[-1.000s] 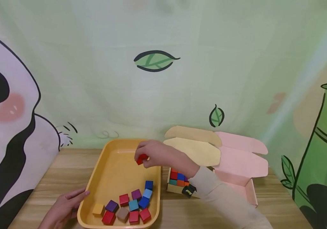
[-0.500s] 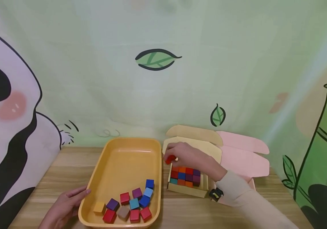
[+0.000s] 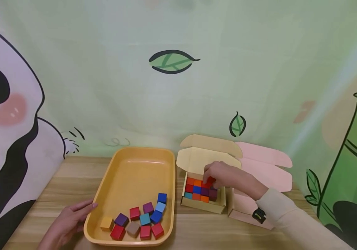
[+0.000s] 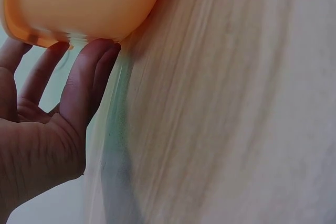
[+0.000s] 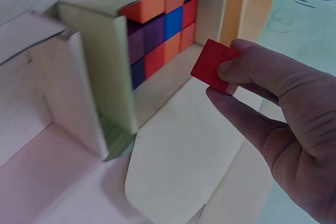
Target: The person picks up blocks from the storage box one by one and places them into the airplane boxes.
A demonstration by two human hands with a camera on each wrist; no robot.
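Note:
Over the cream-coloured cardboard box [image 3: 203, 207], my right hand [image 3: 226, 175] pinches a red cube [image 5: 212, 65] between thumb and fingers. Rows of coloured cubes fill part of that box, among them a blue cube [image 3: 196, 190] and an orange cube [image 5: 144, 10]. In the right wrist view the held cube is apart from them, near the box's open side. My left hand [image 3: 70, 220] touches the left side of the yellow tray [image 3: 103, 187]; extended fingertips meet its wall in the left wrist view. Several loose cubes, including a tan cube [image 3: 133, 229], lie at the tray's near end.
A pink box [image 3: 250, 220] stands right of the cream one, partly hidden by my right arm. Both lids, the cream lid [image 3: 194, 160] and the pink lid [image 3: 269, 175], are folded back. Behind the wooden table [image 3: 197, 232] hangs a printed curtain [image 3: 172, 104].
My right hand has carried the red cube rightward, from above the tray to over the cream box. The left hand has stayed at the tray's side.

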